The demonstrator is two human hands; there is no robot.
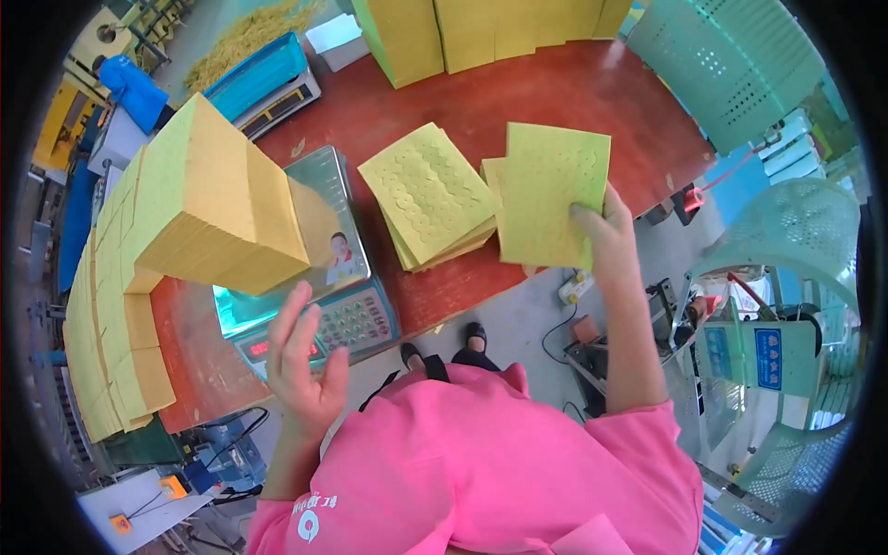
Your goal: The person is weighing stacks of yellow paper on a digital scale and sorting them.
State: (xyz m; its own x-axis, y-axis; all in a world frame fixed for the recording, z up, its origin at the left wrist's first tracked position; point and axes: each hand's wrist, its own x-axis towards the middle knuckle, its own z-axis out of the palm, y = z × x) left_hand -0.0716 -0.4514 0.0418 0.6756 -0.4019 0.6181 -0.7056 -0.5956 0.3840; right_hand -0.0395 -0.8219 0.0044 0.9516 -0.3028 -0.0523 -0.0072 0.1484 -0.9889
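My right hand (606,231) grips a yellow paper sheet (553,190) by its right edge, thumb on top, above the table's front edge. Whether it is one sheet or several I cannot tell. Just left of it lies a loose stack of yellow sheets (430,194) with rows of cut round shapes. My left hand (308,361) hovers over the keypad side of a digital scale (347,319), fingers apart and holding nothing. On the scale's metal pan stands a tall stack of yellow sheets (227,199).
Stacked yellow paper lines the red table's (518,92) left side (111,314) and far edge (499,42). A second scale (277,102) bears a blue tray (259,74) at the back left. Perforated green chairs (786,231) stand at right. Another person (129,88) in blue is far left.
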